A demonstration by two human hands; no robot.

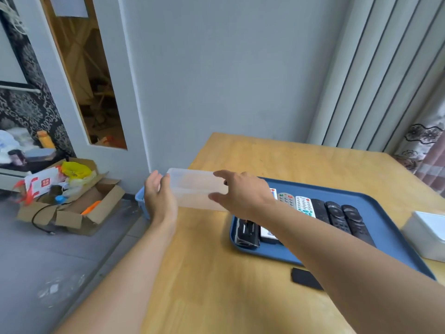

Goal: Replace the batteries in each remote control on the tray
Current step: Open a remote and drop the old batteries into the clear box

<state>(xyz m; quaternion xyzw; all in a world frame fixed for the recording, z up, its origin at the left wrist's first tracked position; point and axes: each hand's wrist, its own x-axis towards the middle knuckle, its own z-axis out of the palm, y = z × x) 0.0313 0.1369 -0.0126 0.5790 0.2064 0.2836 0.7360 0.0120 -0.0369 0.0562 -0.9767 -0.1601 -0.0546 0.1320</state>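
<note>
A blue tray (375,213) lies on the wooden table and carries several remote controls in a row, among them a white one (305,205) and black ones (337,216). At the tray's near left end lies a black remote (246,233) with its back open. Over the table's left edge both hands hold a translucent plastic container (192,189) in the air. My left hand (159,196) grips its left end. My right hand (240,194) grips its right end, fingers on top and thumb below. A small black cover (305,278) lies on the table in front of the tray.
A blue bin (140,201) peeks out under the container at the table's left edge. A white box (426,232) stands at the right, beside the tray. An open cardboard box (72,208) full of clutter sits on the floor to the left. A wall and curtains stand behind the table.
</note>
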